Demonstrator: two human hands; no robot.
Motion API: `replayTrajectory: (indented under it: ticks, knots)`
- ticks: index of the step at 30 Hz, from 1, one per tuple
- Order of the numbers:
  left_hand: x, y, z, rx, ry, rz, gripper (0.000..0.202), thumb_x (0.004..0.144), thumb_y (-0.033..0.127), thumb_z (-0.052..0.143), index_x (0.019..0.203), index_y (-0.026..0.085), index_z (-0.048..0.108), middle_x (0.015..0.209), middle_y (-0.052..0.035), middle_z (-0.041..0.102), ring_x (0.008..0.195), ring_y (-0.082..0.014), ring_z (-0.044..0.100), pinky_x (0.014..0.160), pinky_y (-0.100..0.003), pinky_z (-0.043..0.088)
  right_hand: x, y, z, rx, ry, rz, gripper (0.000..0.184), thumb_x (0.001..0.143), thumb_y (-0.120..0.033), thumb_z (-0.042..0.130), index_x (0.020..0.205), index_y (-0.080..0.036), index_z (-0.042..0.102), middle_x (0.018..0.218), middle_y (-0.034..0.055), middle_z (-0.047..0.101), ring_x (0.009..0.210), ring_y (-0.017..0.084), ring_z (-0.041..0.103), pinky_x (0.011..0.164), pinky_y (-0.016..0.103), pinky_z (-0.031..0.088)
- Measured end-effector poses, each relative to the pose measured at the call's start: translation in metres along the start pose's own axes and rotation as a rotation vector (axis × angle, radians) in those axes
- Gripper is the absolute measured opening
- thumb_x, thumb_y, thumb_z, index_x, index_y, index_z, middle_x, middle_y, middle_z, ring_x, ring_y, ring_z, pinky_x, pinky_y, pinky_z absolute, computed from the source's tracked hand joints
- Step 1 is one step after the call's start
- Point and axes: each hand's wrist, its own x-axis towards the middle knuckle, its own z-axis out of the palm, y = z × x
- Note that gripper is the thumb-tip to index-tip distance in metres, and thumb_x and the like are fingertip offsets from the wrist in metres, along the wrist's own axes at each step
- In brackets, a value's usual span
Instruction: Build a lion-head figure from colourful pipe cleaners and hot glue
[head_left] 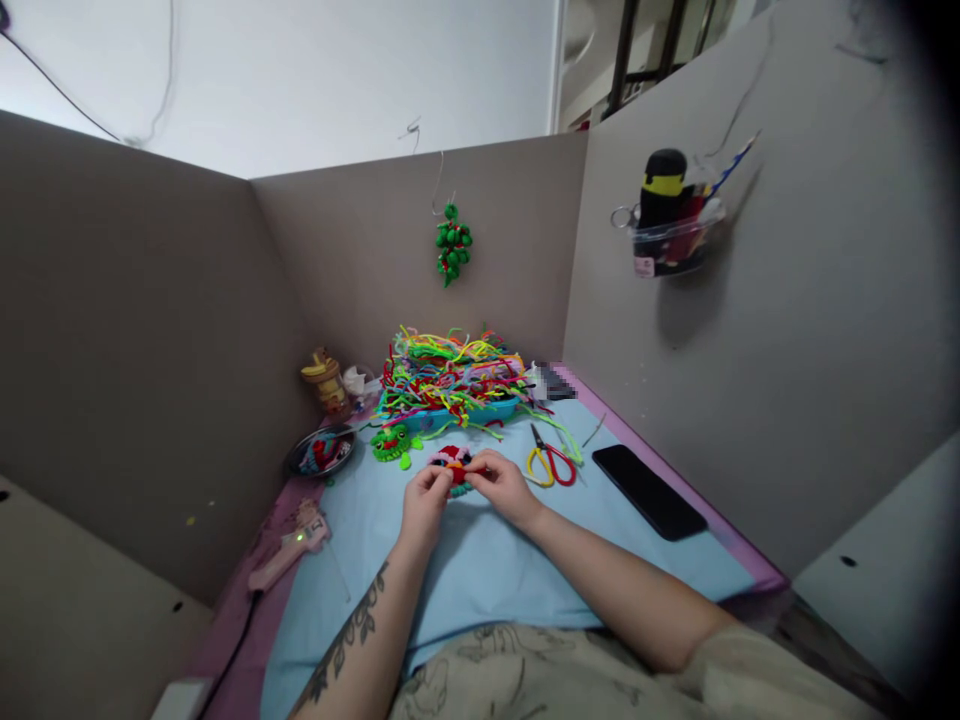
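Observation:
A small pipe-cleaner figure in red, pink, orange and teal is held between both hands above the blue cloth. My left hand pinches its near left side, thumb and fingers together. From the other side, my right hand closes its thumb and forefinger on its red part; the fingertips hide some of it. Just behind to the left lies a green pipe-cleaner figure with light green feet. Scissors with one yellow and one red handle rest right of my right hand, blades pointing away.
A blue tray heaped with colourful pipe cleaners stands at the back. Left are a dark bowl, a yellow-lidded cup and a pink glue gun. A black phone lies right. Grey panels enclose the table.

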Motion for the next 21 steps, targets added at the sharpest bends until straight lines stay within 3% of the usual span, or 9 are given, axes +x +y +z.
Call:
replayTrajectory:
  ticks: [6,13,21]
  knots:
    - [0.0,-0.001,0.002,-0.087,-0.008,-0.051,0.024,0.068,0.036,0.063,0.062,0.015,0.053,0.044,0.0073,0.042,0.04,-0.0042,0.033,0.039,-0.017,0.023,-0.003,-0.001,0.0,-0.176,0.019,-0.183,0.009,0.077,-0.024,0.062,0.084,-0.023,0.069,0.082,0.0053,0.058,0.073,0.017,0.056,0.064,0.03,0.047]
    - [-0.004,0.003,0.006,-0.113,-0.033,-0.087,0.025,0.067,0.035,0.064,0.064,0.013,0.055,0.043,0.0063,0.043,0.04,-0.0034,0.033,0.038,-0.016,0.023,-0.002,-0.004,-0.004,-0.289,0.04,-0.315,0.01,0.079,-0.02,0.06,0.082,-0.021,0.069,0.077,0.0055,0.062,0.075,0.017,0.058,0.07,0.031,0.048]
    - [-0.002,0.0,0.004,-0.109,-0.069,-0.155,0.028,0.066,0.039,0.067,0.065,0.013,0.056,0.054,0.0014,0.054,0.042,-0.0036,0.038,0.037,-0.015,0.025,0.003,-0.002,-0.012,-0.306,-0.014,-0.333,0.01,0.081,-0.02,0.059,0.083,-0.02,0.068,0.079,0.0052,0.062,0.075,0.016,0.058,0.07,0.03,0.049]
